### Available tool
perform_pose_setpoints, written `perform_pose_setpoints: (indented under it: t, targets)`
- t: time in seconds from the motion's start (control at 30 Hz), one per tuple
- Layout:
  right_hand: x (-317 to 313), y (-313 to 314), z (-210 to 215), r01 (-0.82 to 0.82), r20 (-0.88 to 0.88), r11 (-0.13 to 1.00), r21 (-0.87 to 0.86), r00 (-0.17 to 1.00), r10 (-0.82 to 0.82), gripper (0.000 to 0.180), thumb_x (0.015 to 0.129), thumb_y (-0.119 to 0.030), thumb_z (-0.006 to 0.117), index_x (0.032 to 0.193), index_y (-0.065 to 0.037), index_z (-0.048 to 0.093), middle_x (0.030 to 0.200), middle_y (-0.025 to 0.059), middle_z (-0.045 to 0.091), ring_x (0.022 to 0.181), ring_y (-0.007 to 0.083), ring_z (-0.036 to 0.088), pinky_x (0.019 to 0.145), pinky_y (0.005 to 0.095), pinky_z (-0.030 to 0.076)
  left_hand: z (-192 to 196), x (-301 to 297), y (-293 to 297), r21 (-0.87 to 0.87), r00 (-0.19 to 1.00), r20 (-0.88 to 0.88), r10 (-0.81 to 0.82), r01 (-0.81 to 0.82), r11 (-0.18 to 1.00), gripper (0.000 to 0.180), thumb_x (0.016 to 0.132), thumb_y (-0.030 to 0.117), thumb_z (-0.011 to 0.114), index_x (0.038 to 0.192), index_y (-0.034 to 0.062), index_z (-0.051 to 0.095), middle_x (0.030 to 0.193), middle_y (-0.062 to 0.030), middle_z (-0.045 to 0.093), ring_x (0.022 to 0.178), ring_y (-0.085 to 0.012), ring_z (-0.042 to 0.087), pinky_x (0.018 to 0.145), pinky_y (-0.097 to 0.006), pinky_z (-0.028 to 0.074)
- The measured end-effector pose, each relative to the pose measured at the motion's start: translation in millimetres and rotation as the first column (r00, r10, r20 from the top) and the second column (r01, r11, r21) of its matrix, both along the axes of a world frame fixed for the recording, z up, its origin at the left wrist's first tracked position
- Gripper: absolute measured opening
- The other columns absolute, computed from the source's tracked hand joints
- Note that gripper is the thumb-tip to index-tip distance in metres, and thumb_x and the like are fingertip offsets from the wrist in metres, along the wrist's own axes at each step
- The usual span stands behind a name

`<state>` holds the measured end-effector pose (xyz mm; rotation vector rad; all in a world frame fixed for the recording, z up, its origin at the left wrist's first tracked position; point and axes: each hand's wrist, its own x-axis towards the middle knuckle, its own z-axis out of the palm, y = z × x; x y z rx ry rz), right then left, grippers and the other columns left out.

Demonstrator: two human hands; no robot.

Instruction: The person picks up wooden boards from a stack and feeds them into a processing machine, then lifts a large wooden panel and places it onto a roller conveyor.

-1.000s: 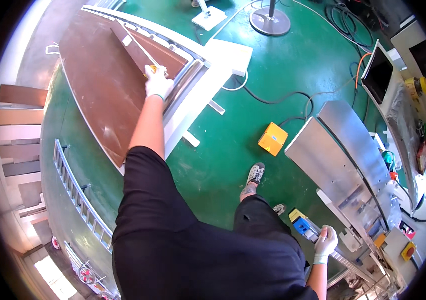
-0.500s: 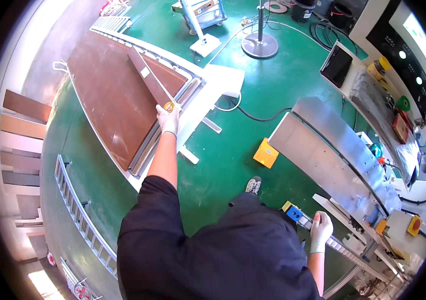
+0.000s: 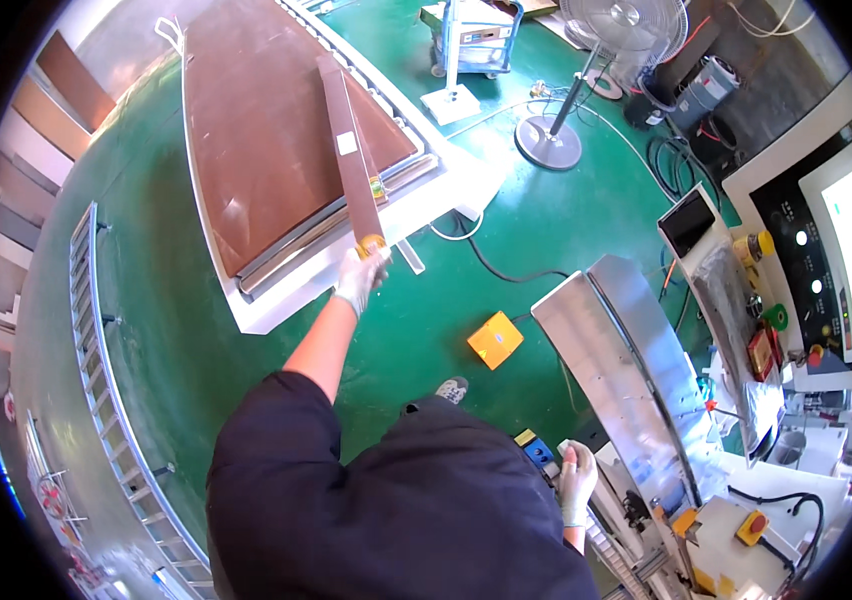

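Matt brown wooden strip [image 3: 349,150], glossy green floor [image 3: 536,250]

A: Count pls?
B: 2 gloved hands, left hand [image 3: 361,278], right hand [image 3: 577,482]. 1 long brown strip [image 3: 349,150]. 1 yellow foot pedal [image 3: 495,340].
A: Rest?
B: 1 fan [image 3: 621,25], 1 brown board stack [image 3: 266,130], 2 screens approx.

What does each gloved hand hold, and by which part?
The left hand grips a long brown strip by its near end. Whether the right hand holds anything cannot be told.
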<state>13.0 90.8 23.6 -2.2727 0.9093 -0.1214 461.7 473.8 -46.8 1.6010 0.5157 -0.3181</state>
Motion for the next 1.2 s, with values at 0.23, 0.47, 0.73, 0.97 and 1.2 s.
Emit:
perform_pose_setpoints:
  t: [0.23,0.47,0.73,0.97,1.2]
  targets:
    - [163,46,30,-0.426,0.257,0.706,0.566,0.905,0.34,0.046,0.103,-0.012,0.064,0.147,-0.002,0.055,0.137,0.0163,0.066,0.129,0.0252,0.064,0.108,0.0368,0.05,75,-146,-80,-0.445,0.933,-0.185,-0.308,0.199,0.873,0.043,0.098,0.037,0.076,0.126,0.0076,0.059,0.112,-0.0068,0.074,0.083,-0.0162,0.073,0.07,-0.031,0.061]
    - [203,58,27,-0.443,0.32,0.645,0.623,0.896,0.307,0.042,0.106,-0.012,0.062,0.146,-0.001,0.059,0.117,0.0049,0.068,0.104,0.0106,0.061,0.094,0.0262,0.051,87,-206,-134,-0.687,0.736,-0.221,-0.64,0.348,0.638,0.044,0.104,0.05,0.062,0.127,0.0121,0.064,0.118,-0.0061,0.074,0.105,-0.0203,0.072,0.087,-0.034,0.054]
    - [27,-27,64,0.007,0.05,0.781,0.625,0.997,-0.05,0.031,0.1,-0.012,0.065,0.127,0.002,0.074,0.114,0.0036,0.073,0.097,0.01,0.064,0.09,0.0275,0.052,72,-103,-136,-0.806,0.975,-0.162,-0.153,-0.041,0.59,0.035,0.108,0.03,0.058,0.133,0.0044,0.06,0.128,-0.011,0.067,0.121,-0.0279,0.063,0.112,-0.048,0.047]
    - [-99,-38,92,0.292,0.108,0.715,0.635,0.883,-0.458,0.028,0.098,-0.016,0.071,0.119,0.002,0.076,0.11,0.0053,0.077,0.102,0.0123,0.067,0.095,0.0287,0.052,101,-79,-222,-0.756,0.943,-0.08,-0.322,0.154,0.636,0.039,0.11,0.036,0.056,0.135,0.0071,0.057,0.135,-0.0089,0.062,0.128,-0.0267,0.058,0.112,-0.045,0.046]
    - [-202,9,83,0.57,-0.316,0.579,0.583,0.815,-0.485,0.031,0.097,-0.031,0.072,0.096,0.0,0.074,0.082,0.0008,0.069,0.079,0.009,0.062,0.072,0.0285,0.051,99,-167,-333,-0.755,0.666,-0.064,-0.744,0.455,0.472,0.044,0.109,0.038,0.057,0.142,0.0087,0.055,0.135,-0.0074,0.064,0.123,-0.0236,0.062,0.106,-0.042,0.049]
